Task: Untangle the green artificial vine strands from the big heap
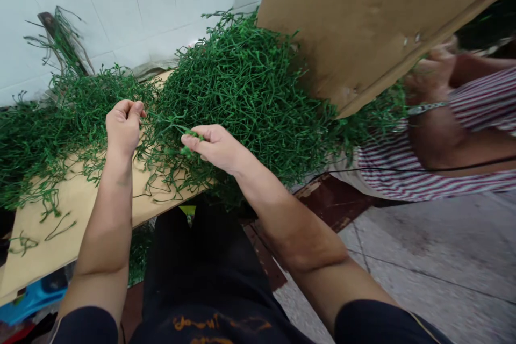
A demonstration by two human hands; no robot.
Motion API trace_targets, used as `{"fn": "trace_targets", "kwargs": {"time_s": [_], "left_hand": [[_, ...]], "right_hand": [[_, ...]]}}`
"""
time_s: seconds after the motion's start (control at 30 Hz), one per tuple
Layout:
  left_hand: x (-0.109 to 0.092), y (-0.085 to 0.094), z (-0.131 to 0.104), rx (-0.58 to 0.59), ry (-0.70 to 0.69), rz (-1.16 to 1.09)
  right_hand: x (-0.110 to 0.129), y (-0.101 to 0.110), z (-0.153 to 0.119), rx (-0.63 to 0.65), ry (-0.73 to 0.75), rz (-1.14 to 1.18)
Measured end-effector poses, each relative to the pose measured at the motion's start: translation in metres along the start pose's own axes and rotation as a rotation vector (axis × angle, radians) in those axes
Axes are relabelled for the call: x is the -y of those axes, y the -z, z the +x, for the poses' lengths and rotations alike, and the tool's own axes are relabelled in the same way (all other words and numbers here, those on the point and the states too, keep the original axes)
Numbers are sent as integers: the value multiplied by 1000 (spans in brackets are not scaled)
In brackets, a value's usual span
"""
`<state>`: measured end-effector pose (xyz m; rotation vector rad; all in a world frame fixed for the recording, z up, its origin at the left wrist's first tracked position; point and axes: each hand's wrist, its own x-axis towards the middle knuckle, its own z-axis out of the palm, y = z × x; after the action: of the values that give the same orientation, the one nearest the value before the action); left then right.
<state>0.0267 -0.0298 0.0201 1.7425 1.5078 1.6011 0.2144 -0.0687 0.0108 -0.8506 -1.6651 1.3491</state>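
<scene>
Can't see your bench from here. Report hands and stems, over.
Left hand fisted on a green plastic stem. Right hand pinching its other end. Big stem pile behind; co-worker's arm off right, clear.

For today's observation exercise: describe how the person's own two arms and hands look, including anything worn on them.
Both forearms are bare from the upper arm down. Dark navy short sleeves end above the elbows, with a thin pale edge line on each. The left hand and right hand are bare: no gloves, and no rings, watch or bracelet that can be seen. Orange lettering marks the dark shirt front.
</scene>
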Motion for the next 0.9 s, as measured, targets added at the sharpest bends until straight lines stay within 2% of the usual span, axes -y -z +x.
{"fn": "trace_targets", "kwargs": {"time_s": [0.1, 0.2, 0.27, 0.4, 0.43, 0.47, 0.53, 0.6, 0.67, 0.73, 0.8, 0.9], "left_hand": [[5, -4, 7, -48, 87, -83], [10, -11, 13, -56, 179, -168], [17, -9, 20, -97, 233, -198], [30, 15, 30, -417, 443, -243], [31, 21, 30, -453, 448, -266], [30, 26, 28, -439, 440, -289], [27, 28, 23, -304, 403, -306], [22, 21, 16, -125, 355, -262], [17, 10, 10, 21, 266, -177], [12, 2, 3, 112, 165, -122], [3, -2, -6, 218, 121, -132], [-10, -3, -23, 519, 127, -157]], "right_hand": [[0, -8, 0, 89, 24, -7], [0, -14, -2, 56, 61, 12], [3, -15, -9, 51, 86, -8], [10, -4, -28, 80, 129, -62], [10, 1, -29, 54, 124, -66], [8, 5, -29, 6, 107, -62], [3, 11, -22, -98, 62, -33], [-3, 12, -11, -155, 39, -4], [-5, 8, -2, -145, 54, 11], [-5, 4, 2, -117, 79, 8], [-4, 3, 4, -110, 93, 10], [-6, 7, 6, -150, 73, 52]]}}
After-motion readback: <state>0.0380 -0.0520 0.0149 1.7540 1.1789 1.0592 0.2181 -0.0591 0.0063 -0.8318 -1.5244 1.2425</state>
